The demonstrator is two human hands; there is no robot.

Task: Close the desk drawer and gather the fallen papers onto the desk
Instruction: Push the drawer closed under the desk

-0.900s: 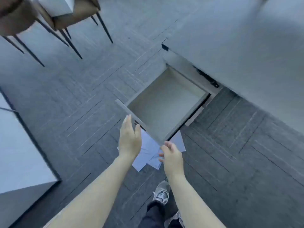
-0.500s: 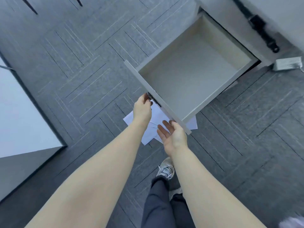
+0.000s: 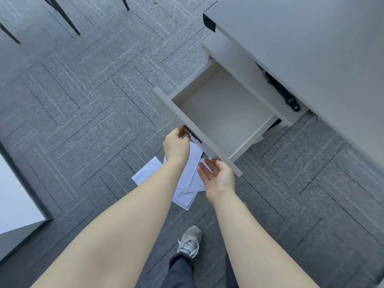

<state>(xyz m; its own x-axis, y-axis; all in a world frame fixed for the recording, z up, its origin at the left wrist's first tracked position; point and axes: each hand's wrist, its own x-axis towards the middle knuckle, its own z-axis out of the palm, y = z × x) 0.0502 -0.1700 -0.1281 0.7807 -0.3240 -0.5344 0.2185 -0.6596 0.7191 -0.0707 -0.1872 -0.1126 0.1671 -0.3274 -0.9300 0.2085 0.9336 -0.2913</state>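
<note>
papers (image 3: 188,175) partly under arms, left hand (image 3: 176,146) fingers hidden (handle side)

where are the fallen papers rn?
Head view, lower centre: the papers lie on the grey carpet just below the open drawer front, partly hidden behind the left hand and right hand.

Soft, even, bluish daylight with faint shadows; its source is perhaps out of frame. The pale grey desk top (image 3: 311,38) looks washed out. Wide-angle bending skews the grey striped carpet (image 3: 83,100) near the edges; corners slightly blurred.
</note>
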